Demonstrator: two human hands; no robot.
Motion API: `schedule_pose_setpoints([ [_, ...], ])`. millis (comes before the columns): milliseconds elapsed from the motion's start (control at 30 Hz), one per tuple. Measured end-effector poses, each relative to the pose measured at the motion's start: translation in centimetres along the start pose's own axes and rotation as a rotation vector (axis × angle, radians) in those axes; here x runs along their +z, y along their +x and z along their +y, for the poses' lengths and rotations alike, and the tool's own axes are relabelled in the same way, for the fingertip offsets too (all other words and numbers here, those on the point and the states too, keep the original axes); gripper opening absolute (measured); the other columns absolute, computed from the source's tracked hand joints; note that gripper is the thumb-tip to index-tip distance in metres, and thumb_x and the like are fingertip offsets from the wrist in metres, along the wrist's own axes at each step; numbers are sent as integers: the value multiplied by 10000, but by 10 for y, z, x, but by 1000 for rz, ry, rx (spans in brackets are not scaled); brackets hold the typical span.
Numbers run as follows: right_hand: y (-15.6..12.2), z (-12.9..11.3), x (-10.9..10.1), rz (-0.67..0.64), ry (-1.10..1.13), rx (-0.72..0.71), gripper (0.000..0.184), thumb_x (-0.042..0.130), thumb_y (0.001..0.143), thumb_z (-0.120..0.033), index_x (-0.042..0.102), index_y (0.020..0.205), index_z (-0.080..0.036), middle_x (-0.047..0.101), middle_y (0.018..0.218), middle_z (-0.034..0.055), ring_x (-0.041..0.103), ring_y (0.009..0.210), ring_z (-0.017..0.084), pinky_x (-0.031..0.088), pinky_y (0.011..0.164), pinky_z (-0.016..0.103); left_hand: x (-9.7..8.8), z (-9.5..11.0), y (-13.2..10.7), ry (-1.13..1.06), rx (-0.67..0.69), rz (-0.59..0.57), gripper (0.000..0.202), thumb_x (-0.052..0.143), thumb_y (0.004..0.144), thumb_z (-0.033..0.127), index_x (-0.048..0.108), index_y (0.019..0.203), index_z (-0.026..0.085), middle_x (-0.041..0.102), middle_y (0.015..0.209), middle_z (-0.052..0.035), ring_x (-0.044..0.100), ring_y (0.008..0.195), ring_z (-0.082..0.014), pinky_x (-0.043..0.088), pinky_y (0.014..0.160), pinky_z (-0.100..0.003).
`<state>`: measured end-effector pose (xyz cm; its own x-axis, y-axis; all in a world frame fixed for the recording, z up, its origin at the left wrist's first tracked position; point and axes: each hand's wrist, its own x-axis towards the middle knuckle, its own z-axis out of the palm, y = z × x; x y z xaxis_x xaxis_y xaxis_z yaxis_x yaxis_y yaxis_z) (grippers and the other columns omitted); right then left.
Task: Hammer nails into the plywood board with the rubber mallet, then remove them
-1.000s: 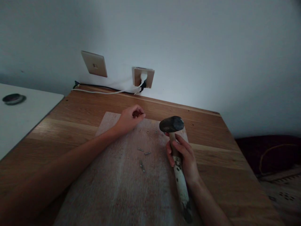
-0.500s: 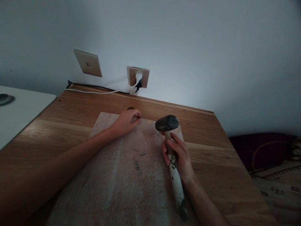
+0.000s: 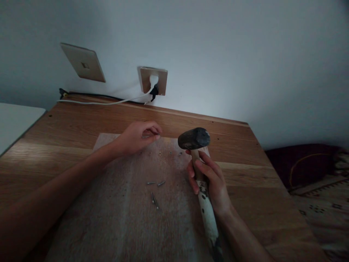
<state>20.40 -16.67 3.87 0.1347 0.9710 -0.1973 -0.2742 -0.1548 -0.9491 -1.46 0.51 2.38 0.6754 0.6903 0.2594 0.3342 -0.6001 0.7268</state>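
My right hand (image 3: 214, 180) is wrapped round the handle of a hammer (image 3: 194, 138), close below its dark, blocky head. The handle is pale, with dark stains, and slants down toward me. Above the far edge of a worn, whitish-brown board (image 3: 109, 214), my left hand (image 3: 139, 136) has thumb and fingers pinched together. Something small and dark shows at the fingertips, but I cannot make out what it is. Several loose screws (image 3: 154, 201) lie on the middle of the board. A row of small holes runs near its far edge, and a small metal fastener (image 3: 180, 153) shows beside the hammer head.
The board rests on a wooden table (image 3: 245, 185) against a pale wall. A wall socket (image 3: 155, 82) holds a white and a black plug, with cables (image 3: 109, 100) along the table's back edge. A white surface (image 3: 19, 122) is at left; dark purple fabric (image 3: 302, 163) at right.
My view has shifted slightly right and closer. My left hand has moved a little left, still pinched. The hammer stays in my right hand in nearly the same pose.
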Motion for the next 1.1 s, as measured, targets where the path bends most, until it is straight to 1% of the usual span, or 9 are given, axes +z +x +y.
schedule_pose_setpoints([
  [67, 1, -7, 5, -10, -13, 22, 321, 667, 939, -445, 673, 1112, -175, 605, 641, -57, 475, 353, 75, 347, 322, 199, 5, 4, -2, -39, -2, 43, 176, 616, 950, 321, 717, 1021, 195, 780, 997, -41, 731, 913, -186, 570, 866, -307],
  [167, 5, -12, 13, -22, -29, 37, 337, 641, 940, -463, 667, 1115, -176, 600, 626, -61, 467, 338, 81, 328, 306, 206, 14, 8, -8, 29, 71, 28, 145, 610, 954, 277, 728, 989, 200, 782, 972, -35, 726, 912, -184, 556, 872, -306],
  [233, 8, -9, 17, -25, -27, 16, 344, 635, 938, -474, 663, 1120, -183, 597, 632, -63, 469, 347, 80, 334, 315, 206, 19, 7, -11, 75, 124, 5, 121, 604, 942, 220, 720, 964, 197, 780, 959, -31, 721, 905, -178, 545, 867, -300],
  [333, 9, 2, 19, -48, -25, -17, 340, 643, 934, -481, 658, 1111, -192, 600, 651, -59, 478, 366, 78, 342, 337, 203, 24, 3, -14, 91, 116, 33, 75, 620, 928, 193, 692, 948, 188, 765, 939, -30, 708, 874, -169, 535, 831, -287],
  [567, 4, 11, 12, -21, 14, -65, 344, 609, 927, -463, 653, 1145, -200, 595, 686, -49, 483, 388, 90, 350, 350, 219, 23, 0, -15, 72, 100, 56, 87, 663, 930, 284, 697, 929, 204, 757, 920, -22, 694, 849, -170, 539, 812, -284],
  [667, 5, 10, 10, -21, 40, -82, 341, 567, 940, -419, 661, 1174, -189, 609, 700, -39, 480, 385, 91, 350, 348, 227, 23, 1, -16, 64, 129, 26, 84, 666, 927, 274, 709, 934, 202, 768, 922, -22, 704, 859, -169, 541, 831, -284],
  [800, 6, 10, 10, -15, 18, -77, 301, 583, 952, -373, 678, 1165, -183, 625, 710, -33, 488, 387, 88, 357, 354, 227, 23, 3, -18, 55, 162, 15, 102, 644, 934, 246, 715, 978, 188, 780, 957, -35, 713, 872, -168, 538, 840, -285],
  [1000, 6, 11, 10, -57, 11, -57, 301, 604, 964, -398, 692, 1162, -188, 635, 728, -27, 491, 398, 84, 357, 362, 228, 23, 4, -18, 100, 159, -43, 94, 624, 921, 248, 704, 913, 198, 751, 872, -19, 684, 806, -164, 513, 787, -283],
  [1100, 6, 12, 10, -68, 5, -47, 315, 603, 968, -406, 693, 1179, -190, 646, 735, -19, 495, 405, 89, 359, 367, 235, 23, 2, -17, 97, 162, -41, 84, 639, 913, 265, 689, 889, 202, 734, 853, -14, 673, 796, -164, 507, 778, -281],
])
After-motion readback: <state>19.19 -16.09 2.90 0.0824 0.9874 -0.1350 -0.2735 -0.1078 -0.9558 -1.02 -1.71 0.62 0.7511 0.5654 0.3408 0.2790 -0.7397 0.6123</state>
